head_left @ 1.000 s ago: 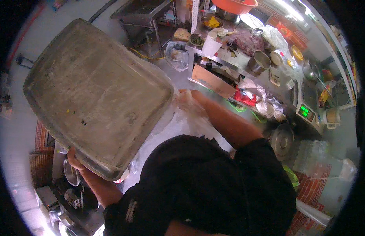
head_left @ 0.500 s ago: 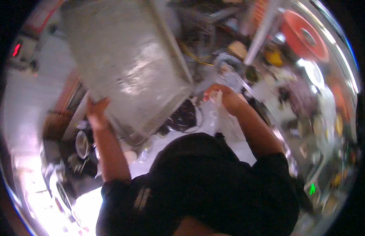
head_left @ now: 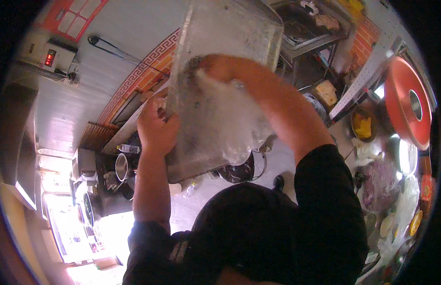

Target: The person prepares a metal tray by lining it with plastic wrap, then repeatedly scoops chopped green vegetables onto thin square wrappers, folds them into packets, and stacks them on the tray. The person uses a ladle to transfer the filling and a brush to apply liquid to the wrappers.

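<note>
Fingers of the left hand curl tight around the left rim of a large metal baking tray, which stands tilted on edge in the upper centre of the frame; the right hand presses against the tray's inner face near its top, closed on a bunched clear plastic bag that hangs down over the tray's middle; a red round lid shows at the right edge.
</note>
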`<state>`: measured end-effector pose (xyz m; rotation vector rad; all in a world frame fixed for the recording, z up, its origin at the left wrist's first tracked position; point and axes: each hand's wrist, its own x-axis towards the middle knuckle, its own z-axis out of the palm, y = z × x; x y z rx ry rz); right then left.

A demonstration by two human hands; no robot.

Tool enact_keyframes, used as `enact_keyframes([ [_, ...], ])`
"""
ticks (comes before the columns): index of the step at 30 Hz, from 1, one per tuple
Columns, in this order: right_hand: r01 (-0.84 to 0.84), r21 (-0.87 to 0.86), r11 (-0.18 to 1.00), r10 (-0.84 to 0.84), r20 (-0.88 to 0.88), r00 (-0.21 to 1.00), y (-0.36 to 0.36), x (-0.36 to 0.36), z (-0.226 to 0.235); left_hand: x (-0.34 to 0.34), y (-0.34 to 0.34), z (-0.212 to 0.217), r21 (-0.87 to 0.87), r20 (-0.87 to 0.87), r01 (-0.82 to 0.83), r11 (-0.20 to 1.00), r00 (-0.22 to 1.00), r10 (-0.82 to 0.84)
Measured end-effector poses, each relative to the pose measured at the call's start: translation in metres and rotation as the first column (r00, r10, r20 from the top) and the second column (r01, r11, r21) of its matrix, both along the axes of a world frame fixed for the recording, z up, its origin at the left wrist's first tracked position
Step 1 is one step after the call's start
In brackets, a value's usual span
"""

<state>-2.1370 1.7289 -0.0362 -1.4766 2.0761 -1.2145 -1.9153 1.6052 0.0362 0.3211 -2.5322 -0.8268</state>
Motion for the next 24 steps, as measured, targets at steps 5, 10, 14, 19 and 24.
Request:
enact_keyframes([
  [5,0.181,0.284,0.942,-0.072,-0.353,0.933,0.049,-0.022,-0.021,-0.037,0.005,-0.015,-0.103,-0.051,0.052,0.993,0.997,-0.058],
  [10,-0.174,0.054,0.983,0.176,-0.05,0.983,0.015,0.011,-0.047,-0.064,0.018,-0.03,-0.317,-0.14,0.11,0.942,0.977,-0.161],
  [14,0.062,0.348,0.935,-0.034,-0.085,0.996,0.038,0.002,-0.063,-0.055,0.011,-0.022,-0.259,-0.097,0.096,0.961,0.988,-0.124],
  [19,-0.289,-0.058,0.956,0.281,-0.12,0.952,0.038,0.024,-0.079,-0.041,-0.004,-0.032,-0.143,-0.045,0.017,0.99,0.999,-0.024],
  [24,0.125,0.451,0.884,-0.049,-0.176,0.983,0.001,0.036,-0.092,0.002,-0.026,-0.037,-0.258,-0.04,0.083,0.963,0.995,-0.096],
])
